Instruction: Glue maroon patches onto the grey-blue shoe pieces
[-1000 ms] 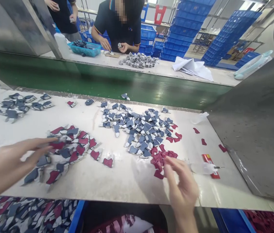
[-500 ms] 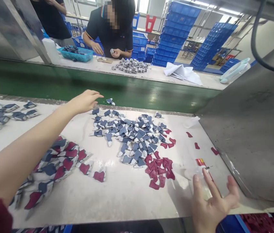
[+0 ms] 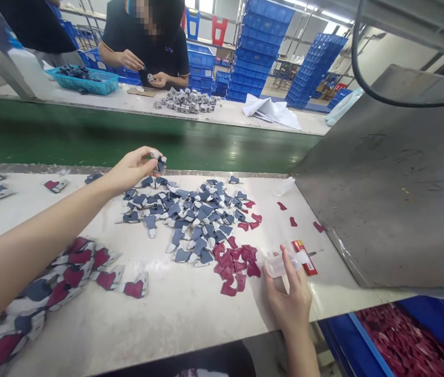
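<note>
My left hand [image 3: 137, 165] pinches a blue-and-white plastic part [image 3: 160, 163] above the far edge of the bench. Below it spreads a pile of similar blue-and-white parts [image 3: 202, 212]. My right hand [image 3: 290, 298] has its fingers around a clear needle-tip bottle [image 3: 279, 266], which lies sideways with its thin metal tip pointing right. Just left of the bottle is a heap of dark red flat pieces [image 3: 230, 264]. Under my left forearm sits a group of parts with red pieces on them [image 3: 73, 275].
A red and yellow packet [image 3: 309, 268] lies beside the bottle. A metal panel [image 3: 395, 199] bounds the right side. Blue bins [image 3: 363, 335] with red pieces stand below the bench. Across the green belt [image 3: 222, 141], a co-worker [image 3: 147, 47] handles grey parts [image 3: 190, 100].
My left hand has taken up the blue-and-white part from the far edge. My right hand has closed around the bottle. The view has shifted to the right.
</note>
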Available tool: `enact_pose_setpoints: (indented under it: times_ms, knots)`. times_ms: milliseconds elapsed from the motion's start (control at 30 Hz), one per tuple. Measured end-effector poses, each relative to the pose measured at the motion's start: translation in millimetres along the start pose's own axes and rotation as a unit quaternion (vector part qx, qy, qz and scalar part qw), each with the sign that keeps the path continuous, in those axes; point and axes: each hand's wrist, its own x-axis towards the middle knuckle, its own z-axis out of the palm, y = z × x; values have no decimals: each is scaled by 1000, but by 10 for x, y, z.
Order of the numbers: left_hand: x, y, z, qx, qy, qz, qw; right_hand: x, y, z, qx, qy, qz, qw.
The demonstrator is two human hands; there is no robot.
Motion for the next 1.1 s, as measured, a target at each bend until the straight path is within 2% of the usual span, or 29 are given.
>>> enact_pose_setpoints:
  times_ms: [67, 133, 233, 300, 367, 433, 500, 567, 733, 800, 900, 967, 1033, 1100]
  knots:
    - [-463, 309, 125, -231, -17, -53, 971, -29, -15, -20, 19, 34, -28, 999]
    - [-936, 564, 276, -320, -45, -129, 937, -73, -17, -40, 51, 81, -54, 994]
    - [-1539, 772, 554, -296, -123, -213, 923, -165, -14, -66, 79, 118, -56, 988]
    - [-1829, 797, 762, -248, -155, -212, 933, -238, -30, -85, 70, 127, -22, 989]
    - [-2032, 759, 962, -178, -145, -183, 956, -305, -69, -108, 65, 136, 18, 988]
    - [-2163, 698, 1125, -93, -110, -153, 978, -348, -130, -131, 74, 136, 42, 987]
    - [-2240, 649, 1231, -37, -74, -135, 987, -354, -206, -152, 90, 114, 41, 989]
    - [-2286, 629, 1282, -34, -59, -129, 989, -328, -293, -166, 110, 86, 35, 990]
    - [-2370, 613, 1311, -73, -89, -133, 984, -240, -545, -157, 192, 45, 39, 979]
    - [-2419, 582, 1327, -77, -54, -128, 987, -228, -639, -139, 221, 24, 32, 974]
    - [-2508, 543, 1371, 25, 34, -112, 993, -226, -746, -109, 259, -5, 28, 966]
    - [-2557, 551, 1415, 126, 75, -113, 983, -228, -793, -91, 281, -16, 33, 959]
    - [-2582, 587, 1459, 173, 86, -118, 974, -228, -826, -73, 299, -27, 33, 953]
    - [-2576, 621, 1477, 169, 78, -98, 978, -227, -846, -56, 308, -32, 28, 950]
